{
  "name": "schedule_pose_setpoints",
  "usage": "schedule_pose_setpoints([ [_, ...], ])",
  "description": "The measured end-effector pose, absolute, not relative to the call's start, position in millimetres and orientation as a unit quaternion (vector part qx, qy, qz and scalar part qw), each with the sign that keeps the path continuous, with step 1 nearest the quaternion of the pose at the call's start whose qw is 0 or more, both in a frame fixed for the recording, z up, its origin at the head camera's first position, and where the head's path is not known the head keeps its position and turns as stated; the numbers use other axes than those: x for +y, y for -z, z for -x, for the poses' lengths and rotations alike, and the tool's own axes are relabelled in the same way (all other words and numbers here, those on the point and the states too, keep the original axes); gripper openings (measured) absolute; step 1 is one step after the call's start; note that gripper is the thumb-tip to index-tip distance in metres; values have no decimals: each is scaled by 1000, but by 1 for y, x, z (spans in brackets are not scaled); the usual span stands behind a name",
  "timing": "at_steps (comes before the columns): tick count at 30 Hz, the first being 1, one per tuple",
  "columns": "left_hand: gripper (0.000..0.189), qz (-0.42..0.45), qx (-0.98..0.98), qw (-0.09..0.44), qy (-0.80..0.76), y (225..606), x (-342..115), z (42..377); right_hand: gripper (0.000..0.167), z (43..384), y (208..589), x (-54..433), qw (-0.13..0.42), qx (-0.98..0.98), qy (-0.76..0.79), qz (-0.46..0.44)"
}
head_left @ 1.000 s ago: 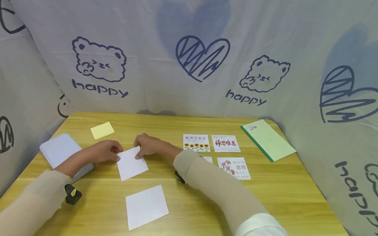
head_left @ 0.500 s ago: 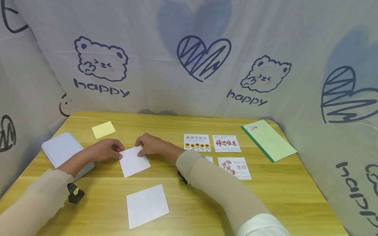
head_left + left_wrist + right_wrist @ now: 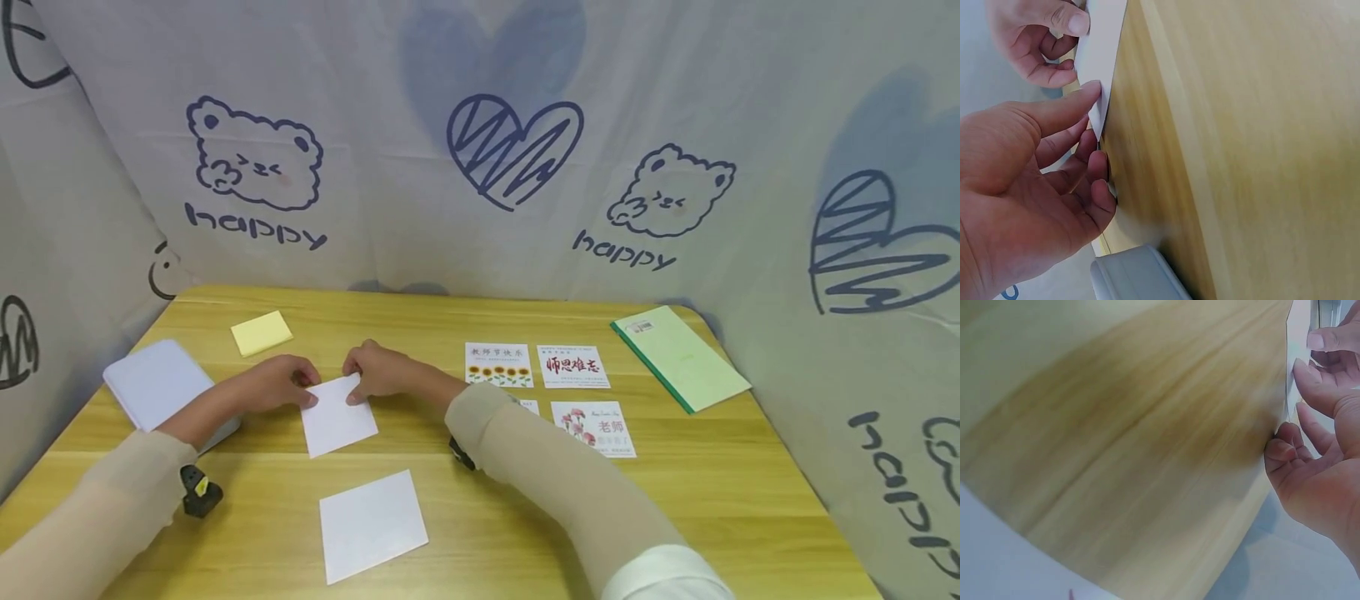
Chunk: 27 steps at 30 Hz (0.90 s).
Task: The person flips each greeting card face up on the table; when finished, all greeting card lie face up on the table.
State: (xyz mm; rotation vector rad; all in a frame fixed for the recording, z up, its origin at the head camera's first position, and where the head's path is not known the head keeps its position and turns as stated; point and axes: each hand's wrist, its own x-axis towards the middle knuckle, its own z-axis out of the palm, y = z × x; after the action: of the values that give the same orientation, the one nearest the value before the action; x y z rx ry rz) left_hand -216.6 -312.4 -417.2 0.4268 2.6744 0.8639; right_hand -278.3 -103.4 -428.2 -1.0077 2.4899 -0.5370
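Note:
A blank white square card is held at its far edge by both hands, left of the table's middle. My left hand pinches its far left corner, thumb on top. Near the far right corner, my right hand pinches the same edge with its thumb over the face. The left wrist view shows the card tilted, its lower edge close over the wood. In the right wrist view the right hand's curled fingers are at the table. A second blank white card lies nearer the front.
A pale rounded case lies under the left forearm. Behind it sits a yellow notepad. To the right are several printed cards, including a sunflower card and a flower card, partly one behind the right sleeve. A green notebook lies far right.
The pinched card moved slightly away from the front, then slightly back. My left thumb now sits a little further over its corner. The other things on the table have stayed put.

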Motion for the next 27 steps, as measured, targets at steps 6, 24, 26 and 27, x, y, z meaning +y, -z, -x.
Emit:
schedule_pose_setpoints([
  [6,26,-128,926,146,-322,416,-315,218,34,281,427,-100,165,888,219,368],
  [24,28,-130,871,107,-461,382,-274,202,22,274,398,-25,180,776,536,280],
  [26,27,-139,862,106,-476,378,-265,200,21,271,394,-15,180,764,558,270],
  [27,27,-141,858,104,-482,377,-259,200,21,270,393,-8,177,761,564,268],
])
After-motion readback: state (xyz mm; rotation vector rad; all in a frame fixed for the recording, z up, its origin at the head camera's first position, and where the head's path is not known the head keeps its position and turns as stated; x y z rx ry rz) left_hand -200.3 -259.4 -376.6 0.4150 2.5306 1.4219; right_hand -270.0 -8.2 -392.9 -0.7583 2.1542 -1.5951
